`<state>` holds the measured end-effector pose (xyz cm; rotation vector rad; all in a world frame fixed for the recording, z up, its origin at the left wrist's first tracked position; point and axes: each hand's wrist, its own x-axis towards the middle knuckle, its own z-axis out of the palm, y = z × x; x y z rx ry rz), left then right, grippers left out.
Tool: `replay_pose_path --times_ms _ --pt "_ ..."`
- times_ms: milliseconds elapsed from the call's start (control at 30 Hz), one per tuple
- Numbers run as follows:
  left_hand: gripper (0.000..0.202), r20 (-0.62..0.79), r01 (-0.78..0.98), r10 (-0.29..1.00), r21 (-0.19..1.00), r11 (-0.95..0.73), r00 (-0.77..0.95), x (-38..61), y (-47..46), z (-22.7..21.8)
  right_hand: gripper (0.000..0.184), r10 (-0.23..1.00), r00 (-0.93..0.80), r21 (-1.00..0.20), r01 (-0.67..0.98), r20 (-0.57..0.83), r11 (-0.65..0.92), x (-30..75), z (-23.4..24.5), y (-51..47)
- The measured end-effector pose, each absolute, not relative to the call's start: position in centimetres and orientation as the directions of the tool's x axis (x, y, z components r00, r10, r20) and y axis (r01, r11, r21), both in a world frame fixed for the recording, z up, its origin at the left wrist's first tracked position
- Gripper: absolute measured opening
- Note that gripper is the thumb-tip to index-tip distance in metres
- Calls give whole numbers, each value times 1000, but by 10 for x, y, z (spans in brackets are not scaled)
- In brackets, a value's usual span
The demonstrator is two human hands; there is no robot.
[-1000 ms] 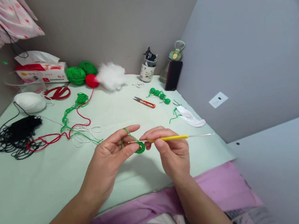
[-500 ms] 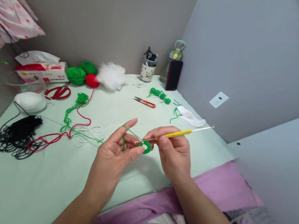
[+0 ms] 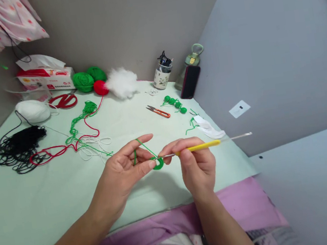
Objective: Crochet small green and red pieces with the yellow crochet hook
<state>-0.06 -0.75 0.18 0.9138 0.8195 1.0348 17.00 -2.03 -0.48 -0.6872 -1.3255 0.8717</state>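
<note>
Between the thumb and fingers of my left hand (image 3: 124, 166) is pinched a small curved green crochet piece (image 3: 158, 164). Green yarn (image 3: 147, 146) runs from my raised left index finger down to the piece. My right hand (image 3: 198, 164) grips a crochet hook (image 3: 200, 147) with a yellow handle, a metal shaft at each end. The hook's left tip is at the green piece, partly hidden by my left fingers; its other end points right, past my hand.
Orange thread snips (image 3: 158, 111), small green balls (image 3: 175, 104) and a white strip (image 3: 209, 127) lie beyond my hands. Black yarn (image 3: 22, 146), red-handled scissors (image 3: 63, 101) and white stuffing (image 3: 122, 83) are at left and back. A phone (image 3: 190, 82) leans against a bottle (image 3: 194, 58).
My right hand and the hook have moved right, drawing the hook tip back toward the green piece. My left index finger has dipped slightly.
</note>
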Motion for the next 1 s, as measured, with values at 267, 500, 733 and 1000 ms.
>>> replay_pose_path --times_ms 267,500,733,1000 --pt "44 -122 -313 948 925 216 293 -1 -6 1 20 745 -75 -739 88 663 667 177 2 -22" --pt "40 -96 -281 978 948 147 187 4 -9 6 26 596 -232 -512 333 769 791 179 2 -24" --pt "32 -61 -297 993 951 88 99 8 -10 6 30 463 -327 -210 583 824 785 172 -2 -31" --pt "32 -77 -320 992 942 107 104 8 -11 4 24 564 -220 -426 458 796 780 171 -8 -24"
